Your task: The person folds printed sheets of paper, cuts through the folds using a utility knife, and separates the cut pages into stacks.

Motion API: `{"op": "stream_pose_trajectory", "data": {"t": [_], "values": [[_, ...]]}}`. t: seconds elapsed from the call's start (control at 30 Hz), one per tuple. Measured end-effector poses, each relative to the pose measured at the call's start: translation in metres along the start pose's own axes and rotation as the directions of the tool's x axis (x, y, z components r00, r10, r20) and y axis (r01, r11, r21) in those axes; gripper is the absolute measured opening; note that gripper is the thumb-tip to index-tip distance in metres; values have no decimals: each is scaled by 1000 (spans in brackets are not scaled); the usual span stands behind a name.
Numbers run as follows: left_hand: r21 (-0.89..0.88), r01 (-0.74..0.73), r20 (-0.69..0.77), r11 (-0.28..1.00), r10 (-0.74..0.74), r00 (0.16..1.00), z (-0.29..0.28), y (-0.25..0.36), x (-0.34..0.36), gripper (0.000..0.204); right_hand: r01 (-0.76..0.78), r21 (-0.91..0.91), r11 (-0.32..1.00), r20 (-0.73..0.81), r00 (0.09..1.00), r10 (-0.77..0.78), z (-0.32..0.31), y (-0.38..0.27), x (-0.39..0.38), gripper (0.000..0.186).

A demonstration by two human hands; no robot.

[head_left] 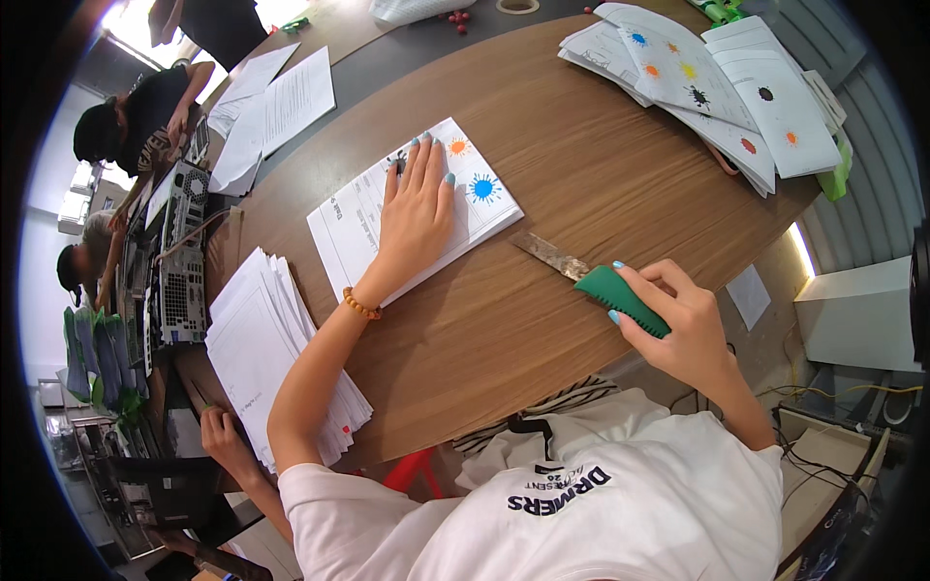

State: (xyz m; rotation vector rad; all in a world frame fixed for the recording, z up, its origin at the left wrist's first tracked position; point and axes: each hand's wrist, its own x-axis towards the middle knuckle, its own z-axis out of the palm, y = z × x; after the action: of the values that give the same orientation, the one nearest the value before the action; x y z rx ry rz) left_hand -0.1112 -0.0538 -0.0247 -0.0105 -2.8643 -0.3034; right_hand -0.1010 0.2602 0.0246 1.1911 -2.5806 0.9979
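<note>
My left hand (418, 208) lies flat, fingers stretched out, on a neat stack of printed sheets (354, 232). Orange, blue and black paint-splat shapes decorate the top sheet, the black one partly under my fingers. In my right hand (686, 324) is a knife (630, 302) with a ridged green handle and a straight, stained, worn-looking metal blade. Fingers and thumb close around the handle. The blade points left toward the near right corner of the stack, its tip low by the tabletop and apart from the paper. Whether the tip touches the wood I cannot tell.
Looser papers (262, 339) lie left on the wooden table (542, 358), with another person's hand (228, 445) beside them. Splat-printed sheets (683, 82) lie at the far right. Opened computer cases (179, 261), more papers (291, 107) and other people are at the far left.
</note>
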Motion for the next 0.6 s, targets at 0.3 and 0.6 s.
{"op": "stream_pose_trajectory", "data": {"t": [0.3, 0.6], "values": [[59, -9, 24, 998, 8, 1000, 2, 1, 0, 52, 50, -65, 997, -25, 998, -51, 18, 9, 17, 39], [113, -15, 34, 993, 11, 999, 1, 4, 1, 56, 149, -132, 980, -5, 989, -151, 51, 37, 97, 36]]}}
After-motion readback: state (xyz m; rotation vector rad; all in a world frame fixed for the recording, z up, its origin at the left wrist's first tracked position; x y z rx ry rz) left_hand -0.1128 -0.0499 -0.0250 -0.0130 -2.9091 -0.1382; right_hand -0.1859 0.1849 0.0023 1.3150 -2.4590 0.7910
